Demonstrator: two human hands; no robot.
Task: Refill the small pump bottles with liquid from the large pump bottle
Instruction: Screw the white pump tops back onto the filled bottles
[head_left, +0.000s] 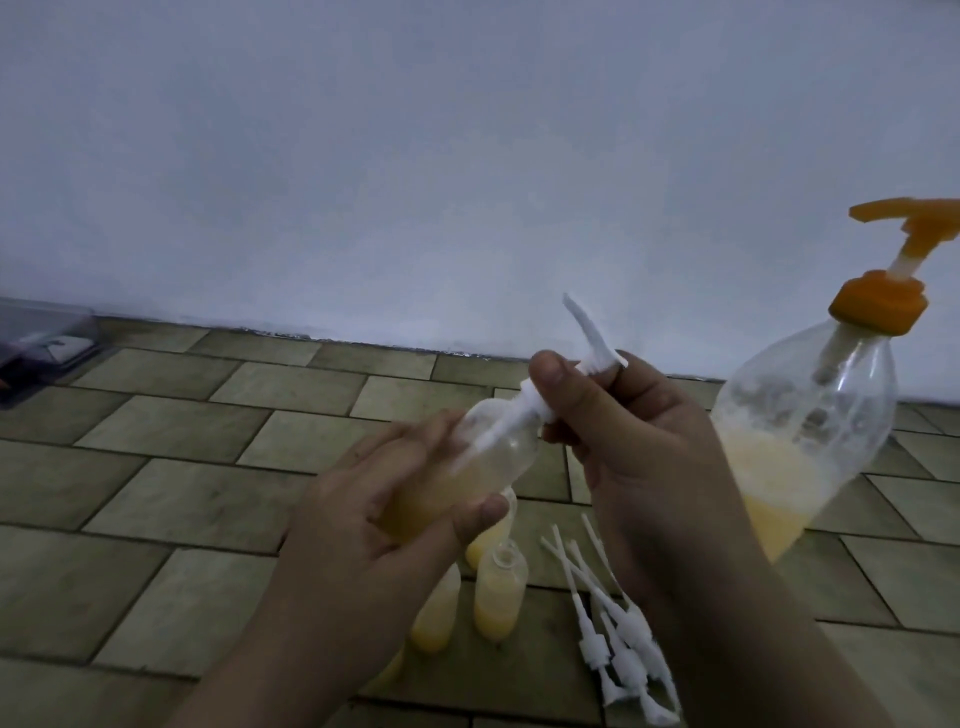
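Note:
My left hand (410, 499) grips a small clear bottle (483, 457) partly filled with yellow liquid, tilted up to the right. My right hand (618, 431) pinches the white pump head (561, 379) seated in that bottle's neck, its tube reaching down inside. The large pump bottle (800, 431) with an orange pump (883, 301) stands at the right, about a third full of yellow liquid. Below my hands, small open bottles (501, 592) with yellow liquid stand on the floor, partly hidden by my left wrist.
Several loose white pump heads with tubes (613, 618) lie on the tiled floor (182, 493) right of the small bottles. A dark box with a clear lid (36, 348) sits at the far left against the pale wall (415, 156).

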